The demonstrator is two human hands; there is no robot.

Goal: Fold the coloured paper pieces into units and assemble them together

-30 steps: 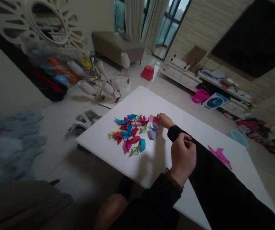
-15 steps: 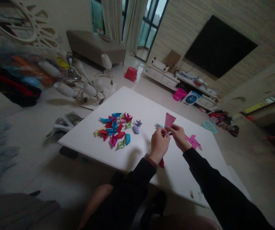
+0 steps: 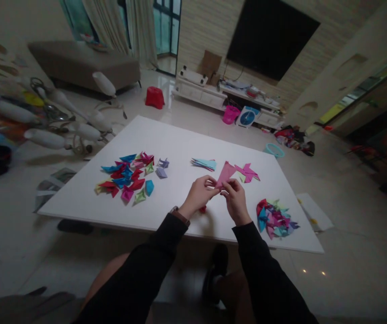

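Between my two hands is a pink piece of folded paper (image 3: 226,173), tapered and held above the white table. My left hand (image 3: 201,193) pinches its lower left edge. My right hand (image 3: 236,198) grips its lower right side with thumb and fingers. Just beyond lies a stack of folded paper pieces (image 3: 204,164), light blue on top. Right of the held paper rests a magenta folded paper shape (image 3: 247,173). A small red paper piece (image 3: 203,209) is partly hidden under my left hand.
On the white table (image 3: 173,139), a pile of colourful origami pieces (image 3: 124,175) sits left, with two lilac ones (image 3: 162,167) beside it. Another origami pile (image 3: 276,219) lies near the right edge. Lamp parts (image 3: 78,130) stand on the floor left; a red stool (image 3: 154,97) is beyond.
My view has swung right, bringing the right-hand origami pile into sight. My hands have shifted a little towards me with the pink paper, uncovering the stack behind.
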